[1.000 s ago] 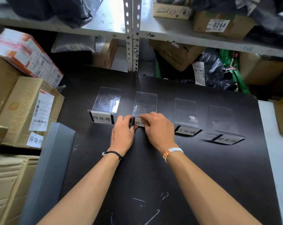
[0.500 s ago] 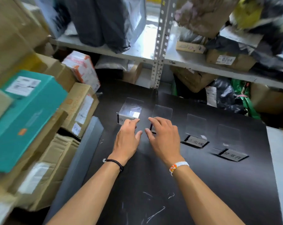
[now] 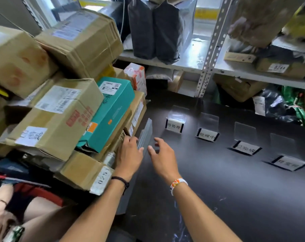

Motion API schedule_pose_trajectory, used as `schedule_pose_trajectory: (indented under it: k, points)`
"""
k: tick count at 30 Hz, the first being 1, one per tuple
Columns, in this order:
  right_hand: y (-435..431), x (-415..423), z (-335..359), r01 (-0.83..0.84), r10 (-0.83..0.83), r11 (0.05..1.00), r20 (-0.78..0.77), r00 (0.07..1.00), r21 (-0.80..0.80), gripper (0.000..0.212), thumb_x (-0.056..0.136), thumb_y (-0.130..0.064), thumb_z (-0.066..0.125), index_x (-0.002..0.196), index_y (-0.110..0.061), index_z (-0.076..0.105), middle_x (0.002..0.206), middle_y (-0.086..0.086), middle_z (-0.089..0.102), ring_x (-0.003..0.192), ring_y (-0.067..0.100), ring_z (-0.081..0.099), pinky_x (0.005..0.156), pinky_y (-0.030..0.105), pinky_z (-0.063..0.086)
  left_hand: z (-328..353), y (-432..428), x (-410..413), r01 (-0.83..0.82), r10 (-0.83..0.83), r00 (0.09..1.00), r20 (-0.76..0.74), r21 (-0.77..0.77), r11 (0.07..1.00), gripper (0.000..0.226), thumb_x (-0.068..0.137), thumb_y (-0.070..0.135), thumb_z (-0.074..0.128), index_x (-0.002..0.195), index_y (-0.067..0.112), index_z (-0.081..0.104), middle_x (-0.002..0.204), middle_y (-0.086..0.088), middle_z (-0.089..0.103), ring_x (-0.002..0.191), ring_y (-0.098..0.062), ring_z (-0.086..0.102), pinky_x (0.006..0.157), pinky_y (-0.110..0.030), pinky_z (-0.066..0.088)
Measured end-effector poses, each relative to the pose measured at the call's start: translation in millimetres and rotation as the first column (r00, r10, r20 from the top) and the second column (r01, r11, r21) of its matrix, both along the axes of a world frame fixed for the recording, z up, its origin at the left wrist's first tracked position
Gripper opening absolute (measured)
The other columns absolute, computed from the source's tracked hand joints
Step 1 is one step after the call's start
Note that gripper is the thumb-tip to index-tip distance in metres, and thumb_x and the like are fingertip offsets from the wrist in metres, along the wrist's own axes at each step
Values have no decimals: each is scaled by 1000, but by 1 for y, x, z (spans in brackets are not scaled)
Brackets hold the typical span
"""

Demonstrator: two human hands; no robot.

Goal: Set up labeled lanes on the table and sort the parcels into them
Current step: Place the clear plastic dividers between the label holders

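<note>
Black worktop (image 3: 218, 189) is carrying four clear label stands (image 3: 207, 134), which are standing in a slanting row, well apart from one another. Cardboard parcels (image 3: 61, 116) are lying piled beside the worktop's left edge, with a teal box (image 3: 111, 112) wedged among them. Left hand (image 3: 130, 152) is stretching out to the foot of the pile, its fingers straight and close together beside a grey panel (image 3: 145, 133). Right hand (image 3: 161, 154) is hovering over the worktop, fingers spread and holding nothing.
</note>
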State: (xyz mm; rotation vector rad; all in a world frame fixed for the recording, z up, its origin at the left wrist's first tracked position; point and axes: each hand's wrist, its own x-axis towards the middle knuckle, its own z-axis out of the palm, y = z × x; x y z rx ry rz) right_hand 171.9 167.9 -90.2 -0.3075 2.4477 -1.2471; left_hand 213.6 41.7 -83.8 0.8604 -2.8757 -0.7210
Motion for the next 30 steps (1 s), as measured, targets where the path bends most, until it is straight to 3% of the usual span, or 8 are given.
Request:
schedule_pose_trajectory:
  k: [2, 6, 11, 14, 18, 21, 24, 30]
  points:
    - [-17, 15, -8, 76, -69, 995, 110, 991, -60, 46, 106, -35, 56, 148, -18, 53, 139, 5, 65, 124, 24, 63, 107, 41, 49, -12, -8, 5, 19, -20, 1000, 7, 49, 999, 30, 98, 21, 68, 121, 1, 68, 125, -20, 63, 115, -39, 61, 97, -46, 48]
    - [-38, 37, -19, 166, -146, 983, 220, 964, -75, 40, 109, -34, 52, 144, -15, 58, 137, 6, 67, 123, 22, 63, 104, 33, 47, -25, -17, 12, 43, -37, 998, -42, 128, 991, 23, 100, 19, 61, 91, 1, 72, 96, -22, 71, 92, -41, 65, 76, -45, 48]
    - [-45, 49, -22, 236, -195, 964, 276, 941, -122, 36, 110, -39, 49, 136, -19, 64, 131, 1, 71, 120, 19, 65, 101, 34, 50, -28, -27, 11, 85, -75, 995, -65, 153, 985, 26, 101, 19, 58, 90, 2, 74, 96, -20, 73, 89, -41, 65, 72, -42, 47]
    - [-44, 57, -24, 222, -184, 970, 297, 937, -99, 42, 108, -40, 52, 144, -19, 58, 138, 3, 67, 122, 20, 63, 106, 39, 50, -25, -26, 10, 62, -52, 997, -60, 172, 983, 26, 102, 19, 59, 88, 1, 73, 95, -22, 73, 85, -38, 61, 69, -35, 35]
    - [-44, 61, -23, 228, -196, 970, 300, 934, -79, 45, 108, -37, 52, 150, -18, 53, 142, 5, 63, 124, 22, 62, 106, 44, 51, -19, -26, 10, 44, -36, 998, -44, 195, 980, 26, 103, 19, 58, 93, 2, 75, 96, -20, 73, 82, -32, 57, 71, -33, 35]
    - [-48, 61, -18, 217, -207, 976, 244, 947, -15, 43, 108, -35, 51, 147, -18, 54, 139, 8, 65, 120, 29, 64, 100, 47, 54, -19, -25, 9, 31, -27, 999, -22, 173, 984, 25, 103, 20, 57, 96, 2, 73, 101, -21, 73, 92, -40, 63, 72, -34, 35]
    - [-50, 58, -11, 134, -163, 977, 175, 971, 168, 41, 105, -35, 51, 142, -19, 54, 130, 11, 68, 115, 37, 64, 88, 41, 52, -15, -23, 8, 31, -35, 999, 17, 175, 984, 23, 101, 20, 58, 103, 0, 69, 105, -21, 71, 100, -42, 64, 73, -34, 37]
    - [-50, 58, -3, 37, -106, 949, 209, 972, 312, 15, 104, -18, 47, 100, -6, 53, 115, 24, 65, 105, 46, 63, 71, 36, 39, -6, -20, 8, 126, -154, 958, 243, 128, 984, 17, 93, 14, 60, 89, -3, 62, 98, -27, 67, 95, -47, 65, 68, -38, 41]
